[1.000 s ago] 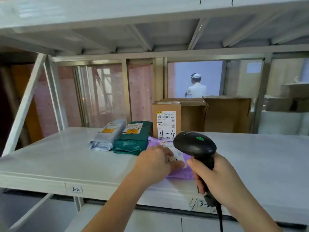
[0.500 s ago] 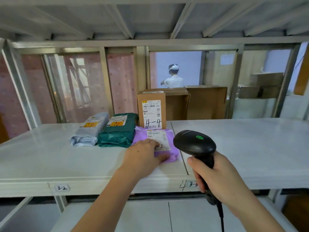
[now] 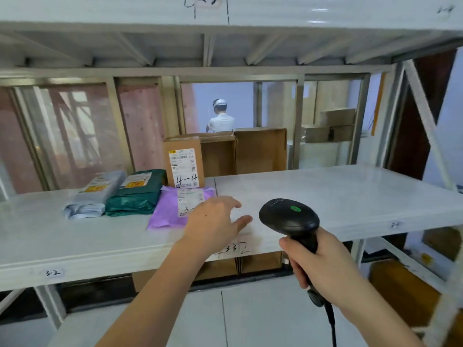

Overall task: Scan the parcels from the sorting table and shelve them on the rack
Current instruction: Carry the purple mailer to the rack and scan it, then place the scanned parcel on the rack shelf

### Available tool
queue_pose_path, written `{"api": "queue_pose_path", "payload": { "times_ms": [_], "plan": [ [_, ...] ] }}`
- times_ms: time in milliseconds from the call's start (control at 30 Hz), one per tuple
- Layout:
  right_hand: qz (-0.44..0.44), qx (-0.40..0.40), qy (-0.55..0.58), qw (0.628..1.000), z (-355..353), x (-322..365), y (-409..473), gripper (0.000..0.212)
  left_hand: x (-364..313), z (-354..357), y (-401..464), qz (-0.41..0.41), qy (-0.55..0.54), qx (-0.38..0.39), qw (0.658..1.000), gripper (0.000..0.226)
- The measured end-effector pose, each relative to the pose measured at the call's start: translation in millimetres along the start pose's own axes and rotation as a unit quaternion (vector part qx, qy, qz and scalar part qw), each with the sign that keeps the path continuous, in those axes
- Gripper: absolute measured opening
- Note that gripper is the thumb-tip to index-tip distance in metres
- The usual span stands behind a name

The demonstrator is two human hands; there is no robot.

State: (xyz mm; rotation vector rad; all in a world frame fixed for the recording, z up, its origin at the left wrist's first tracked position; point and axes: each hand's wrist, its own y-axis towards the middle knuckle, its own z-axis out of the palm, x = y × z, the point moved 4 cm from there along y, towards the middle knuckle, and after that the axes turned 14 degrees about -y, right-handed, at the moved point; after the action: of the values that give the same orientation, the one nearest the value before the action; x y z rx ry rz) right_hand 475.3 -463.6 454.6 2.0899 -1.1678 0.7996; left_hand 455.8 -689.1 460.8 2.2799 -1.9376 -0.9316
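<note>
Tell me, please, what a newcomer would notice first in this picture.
The black barcode scanner, gripped in the right hand, stands out at front right. The open left hand hovers beside a purple parcel on the white shelf, with a green parcel to its left.

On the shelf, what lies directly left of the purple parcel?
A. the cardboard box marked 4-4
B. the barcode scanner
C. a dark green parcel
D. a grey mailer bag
C: the dark green parcel lies against the left edge of the purple parcel; the grey mailer bag is further left, and the cardboard box marked 4-4 stands behind.
</note>
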Motion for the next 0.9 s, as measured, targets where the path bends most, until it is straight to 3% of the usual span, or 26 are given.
{"api": "queue_pose_path", "payload": {
  "times_ms": [167, 500, 667, 900],
  "plan": [
    [0.019, -0.018, -0.023, 0.999, -61, -46, -29, 0.024, -96, 53, -1, 0.058, -0.046, 0.076, 0.994, 0.07],
    [0.143, -0.13, -0.027, 0.981, -201, -164, -125, 0.015, -300, 204, 1, 0.195, -0.098, 0.165, 0.962, 0.034],
    [0.23, -0.203, -0.023, 0.952, -256, -220, -174, 0.009, -389, 274, -14, 0.23, -0.137, 0.238, 0.934, 0.062],
    [0.298, -0.264, -0.061, 0.915, -307, -286, -201, 0.009, -473, 357, -15, 0.288, -0.14, 0.307, 0.896, 0.074]
  ]
}}
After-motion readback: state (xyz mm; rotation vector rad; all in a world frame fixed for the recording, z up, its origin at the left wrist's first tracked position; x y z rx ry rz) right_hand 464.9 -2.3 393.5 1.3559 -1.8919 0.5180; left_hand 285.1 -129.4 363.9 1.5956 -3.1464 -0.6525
